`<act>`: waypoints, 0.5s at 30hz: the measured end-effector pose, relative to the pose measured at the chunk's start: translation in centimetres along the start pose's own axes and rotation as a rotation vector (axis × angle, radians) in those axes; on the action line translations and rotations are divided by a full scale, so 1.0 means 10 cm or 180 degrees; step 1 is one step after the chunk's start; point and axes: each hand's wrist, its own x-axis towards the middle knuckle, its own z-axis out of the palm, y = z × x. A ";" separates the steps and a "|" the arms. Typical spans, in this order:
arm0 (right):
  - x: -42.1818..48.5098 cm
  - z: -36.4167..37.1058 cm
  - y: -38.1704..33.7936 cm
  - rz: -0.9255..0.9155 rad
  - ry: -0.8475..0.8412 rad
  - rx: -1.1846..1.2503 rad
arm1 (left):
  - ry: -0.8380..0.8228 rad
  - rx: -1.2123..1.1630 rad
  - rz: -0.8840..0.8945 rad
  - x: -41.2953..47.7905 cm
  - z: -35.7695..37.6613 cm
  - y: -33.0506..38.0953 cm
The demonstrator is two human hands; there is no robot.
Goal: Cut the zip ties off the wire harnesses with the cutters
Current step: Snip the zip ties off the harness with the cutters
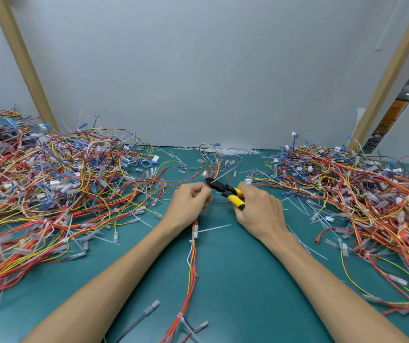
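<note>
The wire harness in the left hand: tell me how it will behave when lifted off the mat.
The wire harness is probably floppy: its thin wires curve loosely across the mat below the left hand. It is likely light, since curled fingers alone hold it. Near the zip tie it should stay bundled; loose ends may splay.

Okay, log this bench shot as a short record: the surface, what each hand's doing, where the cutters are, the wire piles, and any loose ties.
surface: green mat
left hand: grips one wire harness
right hand: grips the cutters by the yellow handles
cutter head: at the harness, just beyond the left hand's fingers
piles: left pile and right pile of harnesses flank the hands
loose zip ties: scattered on the mat
</note>
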 end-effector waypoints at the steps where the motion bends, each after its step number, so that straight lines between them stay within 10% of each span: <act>1: 0.01 0.00 0.00 0.0049 -0.0050 0.0015 | -0.0008 0.0010 0.0001 0.00 0.00 0.00; 15: -0.02 -0.01 0.01 0.0005 0.0027 0.0033 | -0.0027 0.0000 -0.0003 -0.01 0.00 0.00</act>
